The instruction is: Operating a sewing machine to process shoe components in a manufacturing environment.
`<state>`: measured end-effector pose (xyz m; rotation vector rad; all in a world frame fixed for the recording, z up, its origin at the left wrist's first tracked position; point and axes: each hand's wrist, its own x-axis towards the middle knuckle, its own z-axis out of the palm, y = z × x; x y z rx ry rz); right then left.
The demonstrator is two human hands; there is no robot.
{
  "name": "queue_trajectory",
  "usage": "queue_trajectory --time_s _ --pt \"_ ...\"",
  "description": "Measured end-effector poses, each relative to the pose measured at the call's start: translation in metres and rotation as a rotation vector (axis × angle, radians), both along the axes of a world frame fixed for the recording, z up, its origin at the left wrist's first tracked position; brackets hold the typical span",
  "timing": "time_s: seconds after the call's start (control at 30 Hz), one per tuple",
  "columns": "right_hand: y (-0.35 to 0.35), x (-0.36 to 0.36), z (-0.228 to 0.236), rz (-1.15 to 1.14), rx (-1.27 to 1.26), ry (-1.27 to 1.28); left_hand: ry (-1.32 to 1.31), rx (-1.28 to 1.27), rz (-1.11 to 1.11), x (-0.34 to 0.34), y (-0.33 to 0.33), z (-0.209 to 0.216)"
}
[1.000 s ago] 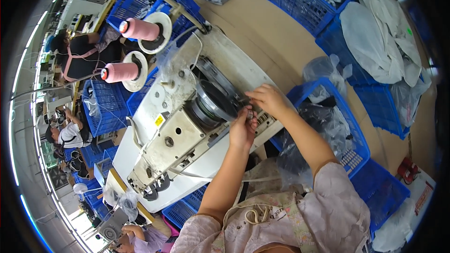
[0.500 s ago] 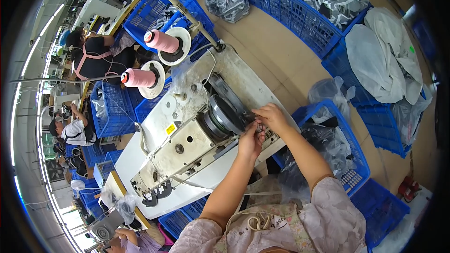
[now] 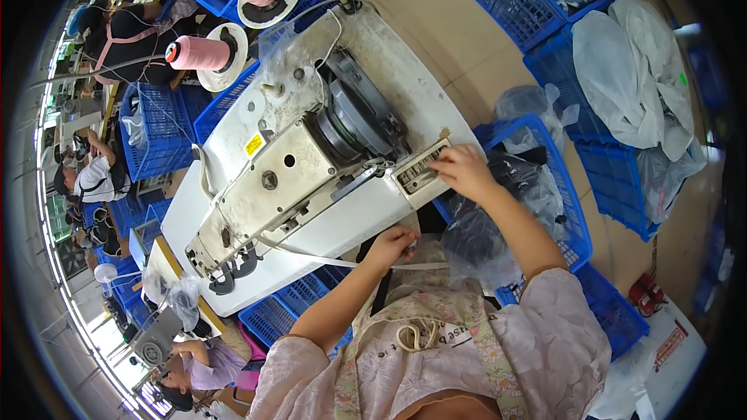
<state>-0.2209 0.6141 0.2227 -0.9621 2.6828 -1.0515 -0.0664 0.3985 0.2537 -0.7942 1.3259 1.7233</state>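
Presently: tray [image 3: 420, 176], set at the bench's [image 3: 449, 113] near end beside the machine [image 3: 268, 175], presumably for easy reach; right hand [image 3: 459, 171] over it, fingers bent, grip unclear; left hand [image 3: 393, 249] curled just off the bench, contents indiscernible.

Bright, even light; ceiling tubes [image 3: 39, 140] glare at left, a window [image 3: 109, 337] blows out lower left. Fisheye bends straight edges; corners are black.

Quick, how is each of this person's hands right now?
Left hand: fingers curled closed; anything held is too small to tell.
Right hand: fingertips at the cream, rectangular compartment tray; grip cannot be told.
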Motion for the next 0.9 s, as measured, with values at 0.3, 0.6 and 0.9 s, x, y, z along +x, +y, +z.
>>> queue_trajectory --time_s 0.3,0.6,0.9 --pt "-0.037 0.015 0.004 0.222 0.069 0.092 0.148 -0.208 -0.274 0.044 -0.025 0.000" --pt "-0.056 0.051 0.037 0.080 0.034 -0.098 0.352 -0.472 -0.309 0.070 -0.044 0.028" --pt "-0.138 0.117 0.046 0.311 -0.170 -0.283 0.324 -0.328 0.175 0.113 -0.114 0.067"
